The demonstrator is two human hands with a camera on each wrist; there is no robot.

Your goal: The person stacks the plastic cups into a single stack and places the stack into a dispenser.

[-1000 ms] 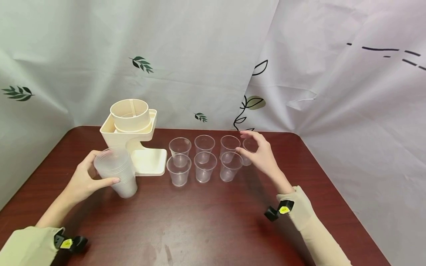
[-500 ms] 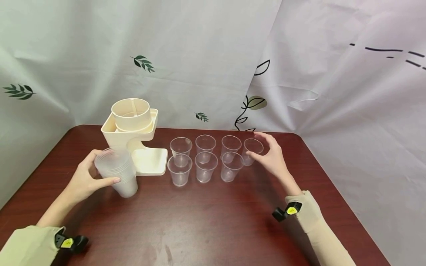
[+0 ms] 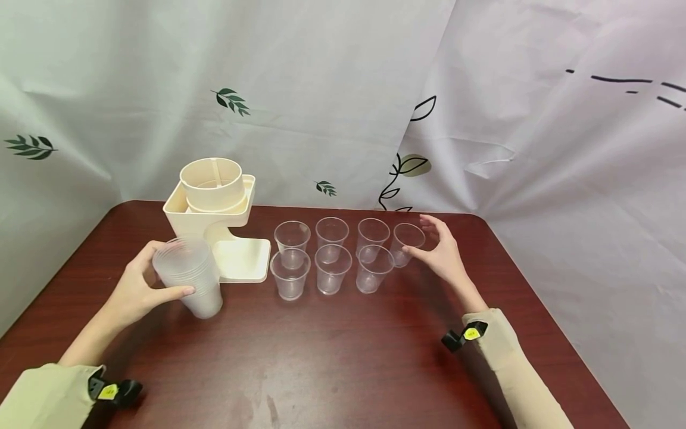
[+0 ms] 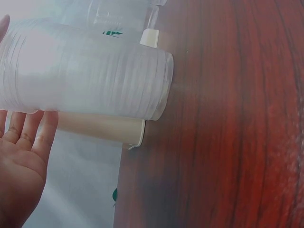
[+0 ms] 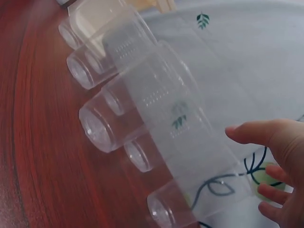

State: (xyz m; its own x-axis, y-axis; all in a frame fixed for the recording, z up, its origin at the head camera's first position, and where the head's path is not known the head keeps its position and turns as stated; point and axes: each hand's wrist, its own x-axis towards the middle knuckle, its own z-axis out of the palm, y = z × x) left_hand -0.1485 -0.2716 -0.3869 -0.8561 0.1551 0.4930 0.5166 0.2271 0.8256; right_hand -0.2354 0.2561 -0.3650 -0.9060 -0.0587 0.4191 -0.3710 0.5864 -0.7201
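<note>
My left hand (image 3: 136, 286) grips a stack of clear plastic cups (image 3: 190, 274), thumb on the near side. The stack stands nearly upright, leaning slightly, at the table's left. In the left wrist view, fingers (image 4: 42, 135) lie along the stack (image 4: 104, 71). My right hand (image 3: 443, 255), thumb and fingers spread, is beside the rightmost back cup (image 3: 408, 239). In the right wrist view the thumb (image 5: 251, 133) and fingers stand apart from the cups. Several single clear cups (image 3: 332, 268) stand upright in two rows; the front row lacks a cup at the right end.
A cream plastic stand (image 3: 184, 221) with a round open cylinder (image 3: 211, 189) on top and a flat base (image 3: 243, 262) stands behind the stack. The dark red wooden table (image 3: 321, 357) ends at a white patterned curtain (image 3: 321, 107).
My right hand has moved to the right, drawing back from the rightmost back cup, which stays standing. The left hand and its stack have hardly moved.
</note>
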